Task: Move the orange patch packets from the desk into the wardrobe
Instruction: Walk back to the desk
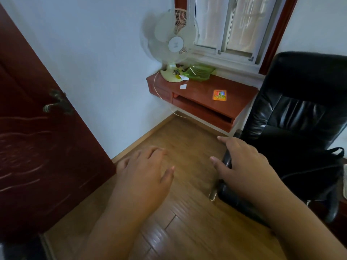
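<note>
An orange patch packet (219,94) with a colourful print lies flat on the red-brown desk (202,87) under the window, well ahead of both hands. My left hand (144,171) hovers above the wooden floor with relaxed fingers and holds nothing. Just right of it, my right hand (244,164) rests on the armrest of the black leather chair (300,119), fingers spread. No wardrobe is in view.
A white table fan (173,45) and a green plastic bag (200,72) stand at the desk's back, with white paper scraps (183,86) nearby. A dark red door (37,137) with a metal handle fills the left. The chair blocks the right.
</note>
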